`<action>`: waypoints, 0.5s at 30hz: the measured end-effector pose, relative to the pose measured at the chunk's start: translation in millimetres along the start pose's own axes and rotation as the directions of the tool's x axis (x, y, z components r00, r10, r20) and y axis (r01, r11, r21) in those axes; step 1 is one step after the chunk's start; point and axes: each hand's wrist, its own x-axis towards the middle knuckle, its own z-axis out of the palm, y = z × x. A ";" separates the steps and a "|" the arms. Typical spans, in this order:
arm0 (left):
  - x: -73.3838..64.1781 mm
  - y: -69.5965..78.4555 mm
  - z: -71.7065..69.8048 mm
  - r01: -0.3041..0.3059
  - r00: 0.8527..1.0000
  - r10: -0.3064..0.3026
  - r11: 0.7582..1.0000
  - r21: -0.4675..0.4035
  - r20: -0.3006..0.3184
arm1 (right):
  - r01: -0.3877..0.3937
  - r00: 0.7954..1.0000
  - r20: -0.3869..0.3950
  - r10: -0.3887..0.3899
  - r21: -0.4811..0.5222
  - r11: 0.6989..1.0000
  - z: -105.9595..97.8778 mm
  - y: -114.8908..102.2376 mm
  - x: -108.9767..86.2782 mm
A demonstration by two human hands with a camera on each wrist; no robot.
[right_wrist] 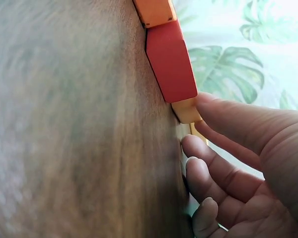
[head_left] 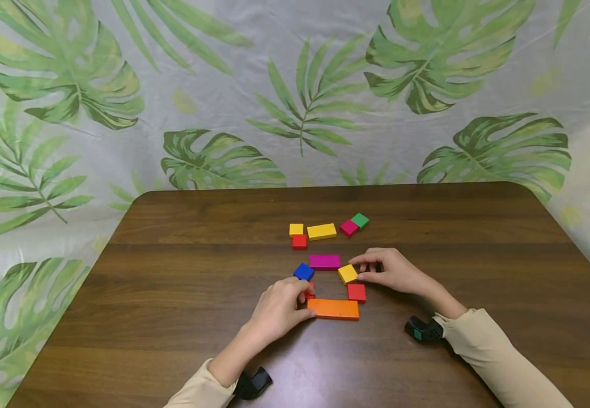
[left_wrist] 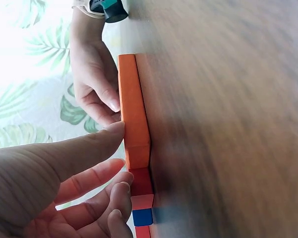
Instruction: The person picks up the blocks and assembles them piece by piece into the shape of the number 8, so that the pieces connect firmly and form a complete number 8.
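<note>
My left hand [head_left: 279,309] is at the near left, its thumb against the left end of a long orange block [head_left: 332,309]. Its fingers reach over a small red block [head_left: 310,294], mostly hidden beneath them. In the left wrist view, the fingertips lie along the joint of orange and red. My right hand [head_left: 391,271] pinches a small yellow block [head_left: 348,274] between thumb and index finger, beside a second red block [head_left: 357,293]. A blue block [head_left: 304,272], turned at an angle, sits beyond my left fingers. A magenta block [head_left: 325,262] lies between blue and yellow.
Farther back are another yellow square [head_left: 296,230], a red square [head_left: 299,242], a longer yellow block [head_left: 321,232], a crimson square [head_left: 348,228] and a green square [head_left: 360,221]. All rest on a brown wooden table [head_left: 198,255] before a leaf-patterned curtain [head_left: 325,164].
</note>
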 end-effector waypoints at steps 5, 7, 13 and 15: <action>0.1 0.3 -0.4 0.000 1.000 0.000 1.000 -0.001 0.002 | -0.018 1.000 0.002 0.018 0.010 1.000 -0.1 -0.3 0.2; 0.0 0.6 -0.5 0.001 1.000 -0.001 1.000 -0.002 0.005 | -0.025 1.000 0.008 0.024 0.017 1.000 -0.2 -0.3 0.4; -0.3 1.3 -1.0 0.005 1.000 -0.005 1.000 -0.003 0.010 | -0.020 1.000 0.018 0.020 0.017 1.000 -0.4 -0.5 0.8; -0.3 1.3 -1.0 0.005 1.000 -0.005 1.000 -0.002 0.009 | -0.018 1.000 0.018 0.018 0.019 1.000 -0.4 -0.5 0.8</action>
